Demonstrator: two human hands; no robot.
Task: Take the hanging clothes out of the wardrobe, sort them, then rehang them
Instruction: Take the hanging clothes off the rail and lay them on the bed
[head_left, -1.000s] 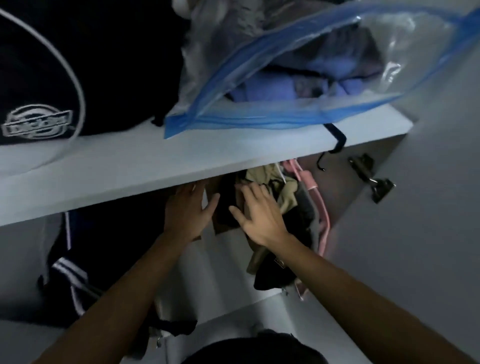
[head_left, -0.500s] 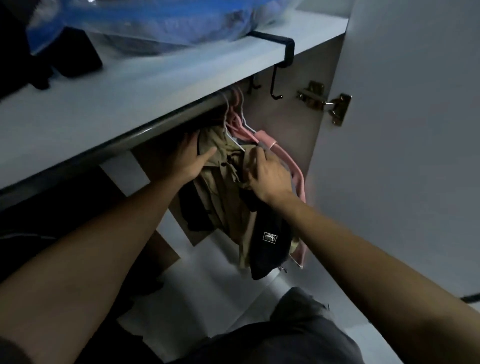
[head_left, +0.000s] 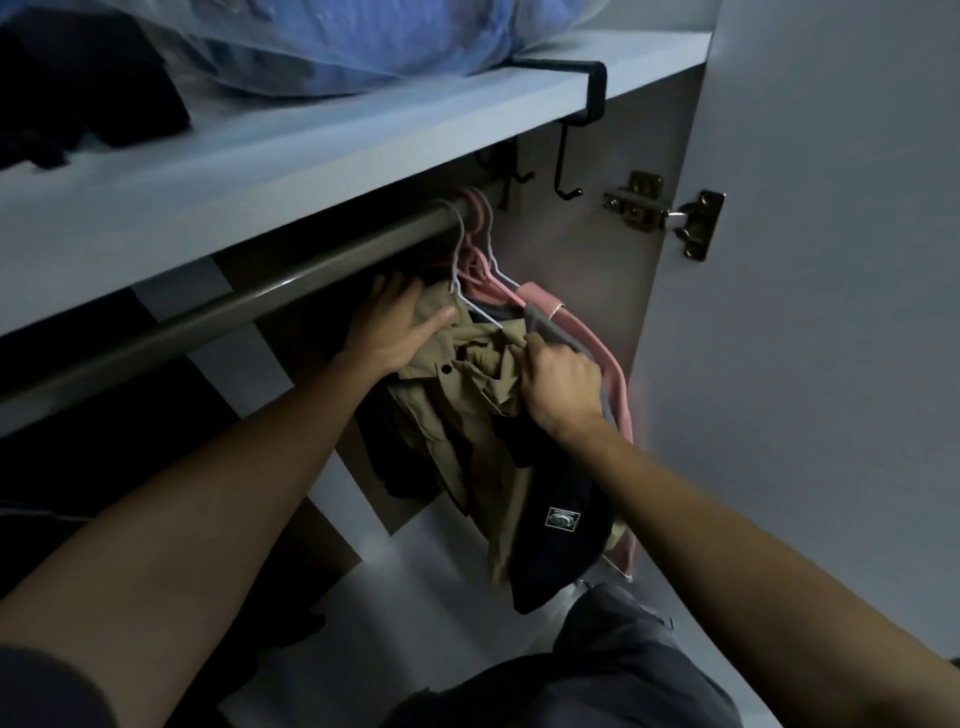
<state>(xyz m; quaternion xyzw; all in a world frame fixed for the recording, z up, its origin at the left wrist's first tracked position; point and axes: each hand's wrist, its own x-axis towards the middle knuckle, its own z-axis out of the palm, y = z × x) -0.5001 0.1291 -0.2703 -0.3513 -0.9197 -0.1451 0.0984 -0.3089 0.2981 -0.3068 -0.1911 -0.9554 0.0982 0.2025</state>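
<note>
Dim wardrobe shot: white shelf (head_left: 322, 171) up top, grey rail (head_left: 270, 296) under it with the khaki shirt (head_left: 467, 395) on its hangers (head_left: 483, 270) at the right end, left hand (head_left: 395, 327) spread flat on the shirt, right hand (head_left: 563, 384) bunching its fabric.

Left hand: your left hand (head_left: 392, 332) lies with fingers spread on the khaki shirt (head_left: 467, 410), just under the rail (head_left: 260, 296).
Right hand: your right hand (head_left: 563, 382) grips the bunched khaki cloth beside the pink hangers (head_left: 597, 343).
Hangers: white and pink hooks sit on the rail.
Dark garment: a dark garment (head_left: 561, 540) with a small patch hangs below your right wrist.
Shelf: a blue bag (head_left: 363, 41) rests on the shelf (head_left: 311, 150).
Door: a brass hinge (head_left: 670, 218) shows at the door.
</note>
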